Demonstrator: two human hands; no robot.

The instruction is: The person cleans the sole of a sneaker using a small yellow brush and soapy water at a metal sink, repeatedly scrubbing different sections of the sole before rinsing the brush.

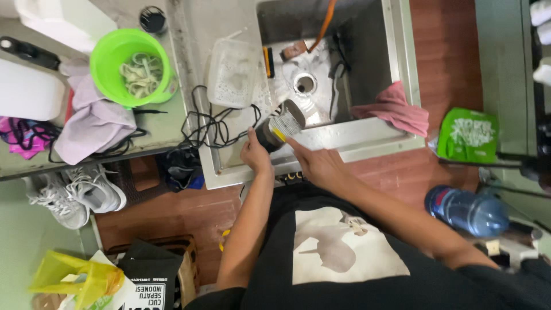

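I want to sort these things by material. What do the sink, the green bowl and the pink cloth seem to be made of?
The sink looks like stainless steel: grey, with dull reflections on its rim. The green bowl seems plastic: bright, even colour and a smooth, slightly glossy wall. The pink cloth appears to be soft woven fabric, since it lies in folds over the sink edge.

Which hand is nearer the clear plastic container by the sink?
Left. The left hand grips the jar just below the clear plastic container; the right hand sits farther right, at the sink's front rim.
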